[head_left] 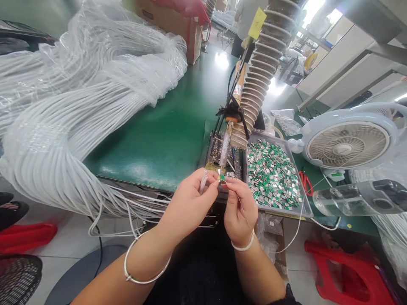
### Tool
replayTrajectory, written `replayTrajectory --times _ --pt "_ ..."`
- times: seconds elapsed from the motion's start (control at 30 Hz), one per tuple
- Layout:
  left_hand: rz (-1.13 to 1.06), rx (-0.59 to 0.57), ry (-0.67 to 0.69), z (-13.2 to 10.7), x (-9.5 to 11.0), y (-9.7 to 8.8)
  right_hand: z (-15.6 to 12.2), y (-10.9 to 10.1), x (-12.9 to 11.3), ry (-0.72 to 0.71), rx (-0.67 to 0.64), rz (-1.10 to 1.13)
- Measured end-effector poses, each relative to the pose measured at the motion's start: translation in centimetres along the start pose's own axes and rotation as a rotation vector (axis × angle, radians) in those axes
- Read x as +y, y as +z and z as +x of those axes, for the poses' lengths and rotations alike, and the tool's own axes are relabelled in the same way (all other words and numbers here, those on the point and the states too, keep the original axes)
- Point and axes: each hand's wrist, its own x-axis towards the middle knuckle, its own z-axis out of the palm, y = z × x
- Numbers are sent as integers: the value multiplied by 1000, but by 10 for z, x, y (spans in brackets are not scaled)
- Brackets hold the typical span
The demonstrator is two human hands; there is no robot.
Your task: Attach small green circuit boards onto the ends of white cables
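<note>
My left hand (189,203) is closed in a pinch on the end of a thin white cable (203,181), held upright near the table's front edge. My right hand (239,207) is closed, pinching a small green chip (222,177) and a thin solder wire (299,220) that loops away to the right. Both hands meet just under the tip of a soldering iron (226,144), which hangs slanted from a ribbed hose (260,67). The chip sits between my two thumbs.
A grey tray (303,207) full of small green-and-silver chips lies to the right. A large bundle of white cables in plastic (79,106) covers the left of the green table (159,140). A white fan (346,142), red pliers (305,182) and a red stool (346,271) are at right.
</note>
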Motion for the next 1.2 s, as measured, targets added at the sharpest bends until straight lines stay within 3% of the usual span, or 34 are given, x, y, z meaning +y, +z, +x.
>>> replayTrajectory --times 0.93,1.2 --pt "38 29 78 -1 4 -4 7 3 -4 -15 -20 -34" --pt "30 3 65 -3 -6 -3 -2 -1 -6 20 -47 -2"
